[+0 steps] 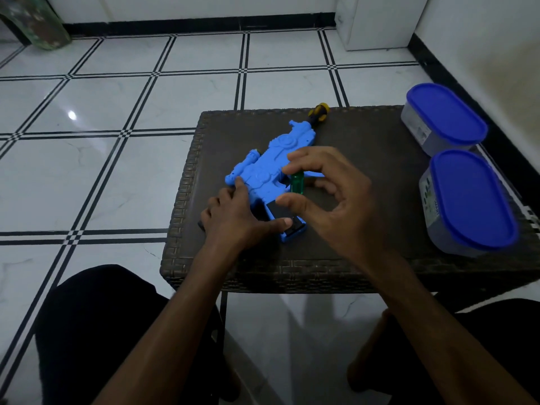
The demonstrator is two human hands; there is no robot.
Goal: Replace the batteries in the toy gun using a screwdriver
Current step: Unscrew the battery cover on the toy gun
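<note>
The blue moulded-plastic toy gun (264, 171) lies flat on its side on the dark woven-wicker table (365, 176), its grip end pointing toward the person and its barrel end away. Nearest the camera, the left hand (233, 220) rests on the gun's grip, fingers flat over the body and the thumb stretched across a dark rectangular panel (279, 213) in the grip, probably the battery cover. Just beyond, the right hand (336, 200) pinches the translucent green handle of a screwdriver (297, 182) between thumb and fingertips, the tool standing upright over the gun; its tip is hidden.

By this showing the task is early: the cover looks in place, no batteries lie in view, and the screw is likely being worked. Opening the compartment, swapping the cells and closing it all remain.

The gun is hard and ribbed with raised round details. Further off, a second screwdriver with a yellow-and-black handle (318, 112) lies at the table's far edge, by the barrel. At the right stand two grey oval plastic tubs with blue lids (467, 197) (444, 115). Beyond spreads a glossy white tiled floor (117, 97) lined in black.
</note>
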